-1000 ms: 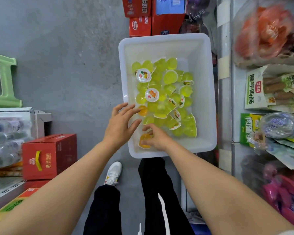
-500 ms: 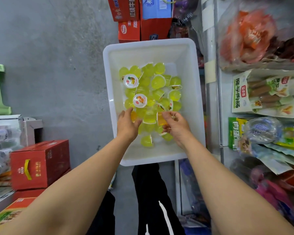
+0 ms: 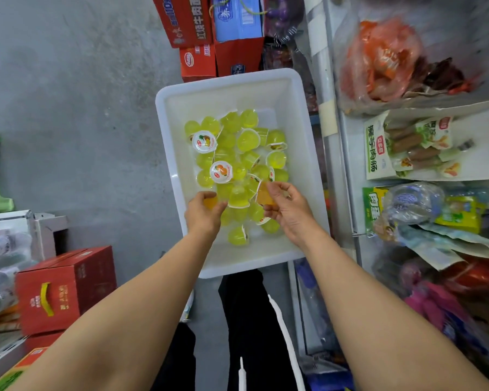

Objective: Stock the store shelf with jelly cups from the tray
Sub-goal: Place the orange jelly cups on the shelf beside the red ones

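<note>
A white plastic tray (image 3: pixel 299 131) on the floor holds several yellow-green jelly cups (image 3: pixel 247 139), two of them with white fruit-print lids facing up. My left hand (image 3: pixel 202 214) curls around an orange jelly cup (image 3: pixel 210 202) over the tray's near left part. My right hand (image 3: pixel 288 210) pinches another orange jelly cup (image 3: pixel 264 194), lifted a little above the pile. The store shelf (image 3: pixel 350 153) runs along the right side, close to the tray.
The shelf carries sausage packs (image 3: pixel 407 148), a green packet (image 3: pixel 376 210) and bagged snacks (image 3: pixel 384 60). Red cartons (image 3: pixel 65 289) stand at the left, more red and blue boxes (image 3: pixel 209 32) beyond the tray. My legs in black trousers (image 3: pixel 246 320) are below the tray.
Both hands have picked orange cups from the tray's near part; the right hand moved right and lifted its cup. The view shifted, so the tray sits lower and more central.
</note>
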